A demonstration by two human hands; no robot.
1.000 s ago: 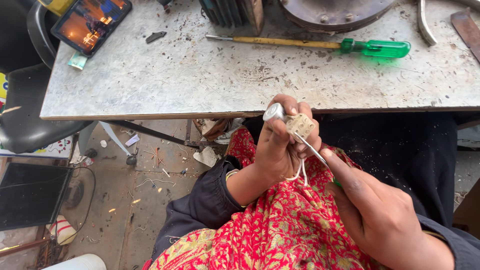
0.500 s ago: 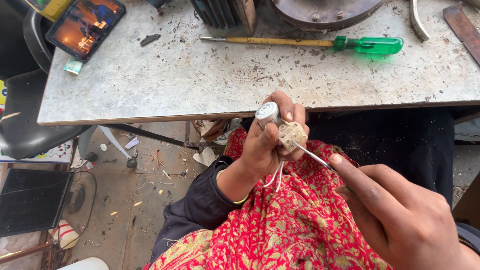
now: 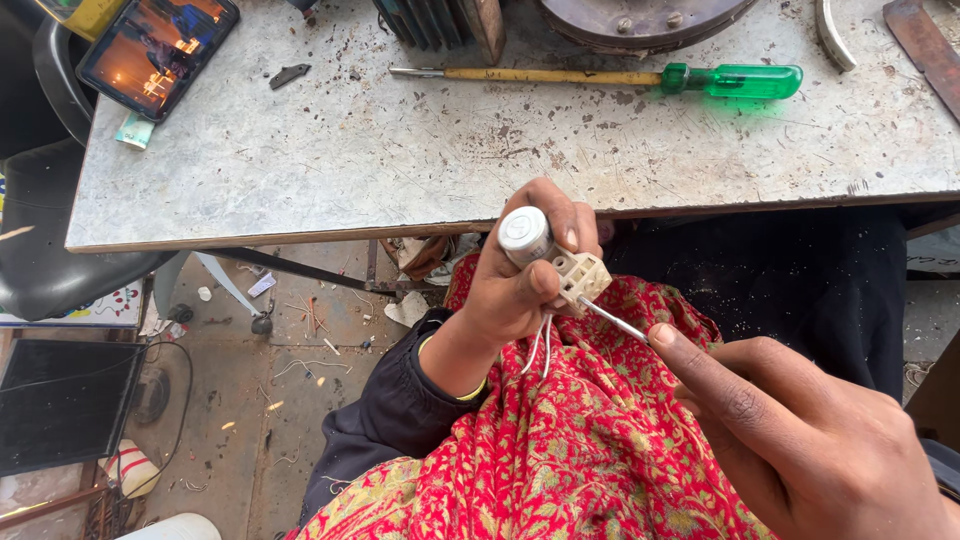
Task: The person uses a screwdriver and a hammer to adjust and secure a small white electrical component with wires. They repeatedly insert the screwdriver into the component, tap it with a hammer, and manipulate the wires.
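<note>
My left hand [image 3: 520, 285] grips a small cream plastic switch body [image 3: 580, 277] with a white round knob [image 3: 524, 232] on top and thin white wires [image 3: 538, 345] hanging below it. My right hand [image 3: 800, 430] holds a thin metal screwdriver shaft [image 3: 612, 320], index finger stretched along it, its tip set into the side of the cream part. Both hands work over a red patterned cloth [image 3: 580, 450] on my lap, just below the table's front edge.
A scratched grey metal table [image 3: 400, 150] lies ahead, bearing a green-handled screwdriver [image 3: 640, 78], a lit phone [image 3: 160, 45] at far left, and dark metal parts at the back. A black chair [image 3: 50, 250] stands left; scraps litter the floor.
My left hand has lifted the part slightly and turned it, so the white knob faces up. The right hand keeps the tool tip in the part. The view has shifted a little.
</note>
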